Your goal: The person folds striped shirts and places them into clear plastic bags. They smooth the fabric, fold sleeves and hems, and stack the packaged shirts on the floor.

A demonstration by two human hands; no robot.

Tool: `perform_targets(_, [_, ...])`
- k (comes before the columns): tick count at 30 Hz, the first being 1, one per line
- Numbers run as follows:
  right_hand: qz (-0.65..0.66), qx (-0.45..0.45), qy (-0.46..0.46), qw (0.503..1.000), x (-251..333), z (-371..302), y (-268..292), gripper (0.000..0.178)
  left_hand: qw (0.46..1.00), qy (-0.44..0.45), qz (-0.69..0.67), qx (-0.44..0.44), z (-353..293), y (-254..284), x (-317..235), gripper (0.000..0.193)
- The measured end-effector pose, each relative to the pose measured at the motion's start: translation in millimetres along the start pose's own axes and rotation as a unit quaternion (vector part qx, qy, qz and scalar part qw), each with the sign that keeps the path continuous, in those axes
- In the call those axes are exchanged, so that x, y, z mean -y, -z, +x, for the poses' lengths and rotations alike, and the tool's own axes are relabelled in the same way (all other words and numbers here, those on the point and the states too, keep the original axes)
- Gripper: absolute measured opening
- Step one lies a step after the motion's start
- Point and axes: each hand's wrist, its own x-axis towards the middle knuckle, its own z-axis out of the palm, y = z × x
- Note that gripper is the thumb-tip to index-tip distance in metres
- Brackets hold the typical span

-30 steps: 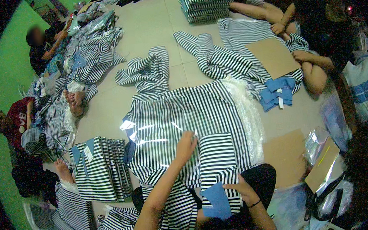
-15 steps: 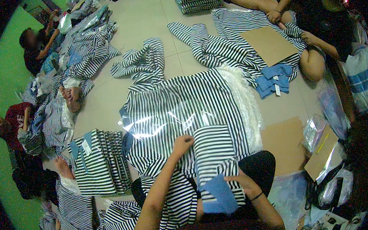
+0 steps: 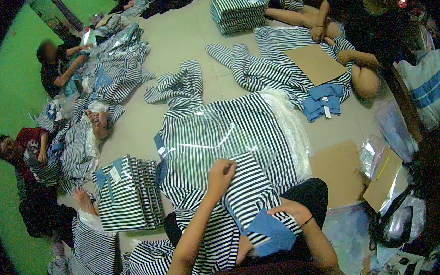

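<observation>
A folded black-and-white striped shirt [image 3: 246,190] with a blue collar [image 3: 270,232] lies tilted over my lap. My right hand [image 3: 288,210] grips its side close to the collar, thumb on top. At the shirt's upper left corner, my left hand [image 3: 221,176] has its fingers curled closed, seemingly on the edge of a clear plastic bag [image 3: 199,143]; the fingertips are partly hidden. That shiny bag spreads over a larger striped shirt [image 3: 250,119] laid flat in front of me. More striped cloth [image 3: 208,243] drapes under my left forearm.
A stack of folded striped shirts [image 3: 126,198] stands at left, another stack [image 3: 237,10] far off. Brown cardboard [image 3: 336,169] and plastic packets [image 3: 385,173] lie right. Across from me, a person's hand [image 3: 346,55] is by a cardboard sheet [image 3: 315,63]. Other people sit at left among striped garments.
The folded shirt has turned, its top end swinging left and its collar end right. My right hand has shifted slightly right with it. The whole view has also shifted a little.
</observation>
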Motion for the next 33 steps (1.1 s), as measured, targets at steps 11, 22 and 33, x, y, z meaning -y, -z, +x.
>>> perform_targets(11, [-0.075, -0.013, 0.157, 0.985, 28, -4, -62, 0.068, 0.967, -0.209, 0.13, 0.057, -56, 49, -107, 0.012])
perform_targets(22, [-0.099, -0.066, 0.367, 0.923, 49, -46, -82, 0.074, 0.892, -0.431, 0.003, -0.139, -93, 81, -166, 0.018])
perform_targets(33, [-0.012, -0.062, 0.335, 0.94, 43, -76, -90, 0.069, 0.923, 0.077, -0.377, 0.016, -93, 85, -170, 0.053])
